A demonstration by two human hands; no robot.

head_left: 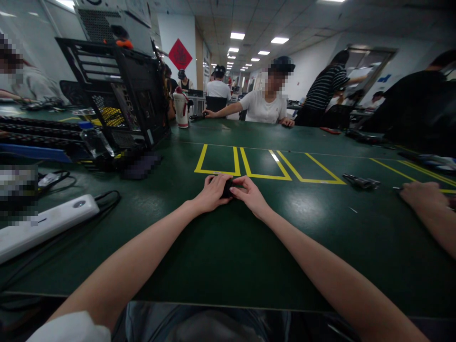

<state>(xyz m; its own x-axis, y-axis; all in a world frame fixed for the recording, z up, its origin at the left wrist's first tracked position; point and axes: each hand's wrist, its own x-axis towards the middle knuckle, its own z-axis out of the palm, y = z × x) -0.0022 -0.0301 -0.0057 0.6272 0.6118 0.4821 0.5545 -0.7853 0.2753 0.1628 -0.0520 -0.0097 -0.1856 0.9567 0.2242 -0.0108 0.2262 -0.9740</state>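
Both my hands meet on the green table (228, 247), just in front of the yellow-taped boxes (263, 166). My left hand (213, 192) is curled around a small black object (228, 188), its fingers wrapped over the top. My right hand (250, 194) pinches the same object from the right side with its fingertips. Most of the object is hidden between the fingers and I cannot make out what it is.
A white power strip (46, 223) with black cables lies at the left. Behind it stands a black open computer chassis (121, 95) with a water bottle (95, 141). A black tool (361, 181) lies at the right, near another person's hand (422, 194). Several people sit or stand beyond the table.
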